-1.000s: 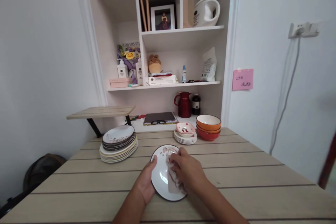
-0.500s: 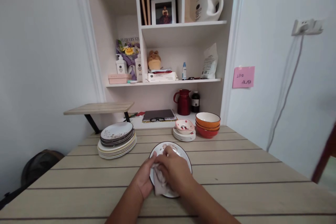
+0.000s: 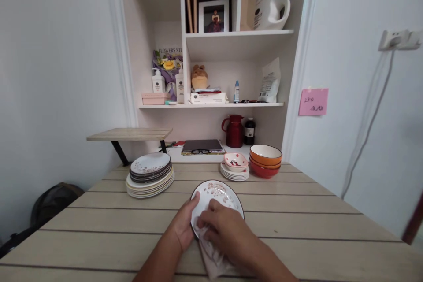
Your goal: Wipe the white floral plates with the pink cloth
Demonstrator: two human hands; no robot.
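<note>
A white plate [image 3: 218, 191] with a dark rim and brown floral print is in front of me, in the middle of the table. My left hand [image 3: 185, 222] grips its left edge, thumb over the rim and the other fingers hidden beneath. Bunched in the closed fingers of my right hand [image 3: 228, 229] is a pale cloth [image 3: 213, 260], pressed on the lower part of the plate. The cloth hangs over the plate's near edge toward me. My right hand and forearm cover the plate's lower right.
Stacked plates [image 3: 150, 175] stand at left, beside a raised wooden shelf [image 3: 130, 134]. Behind the plate are small white dishes [image 3: 235, 173] topped by a pink bowl [image 3: 235, 161], then orange and red bowls [image 3: 265, 161]. Farther back are a dark red jug [image 3: 234, 131] and glasses [image 3: 200, 152].
My right hand has drawn the cloth down toward the plate's near edge, uncovering more of the print. My left hand keeps its hold on the rim. The view has shifted slightly left.
</note>
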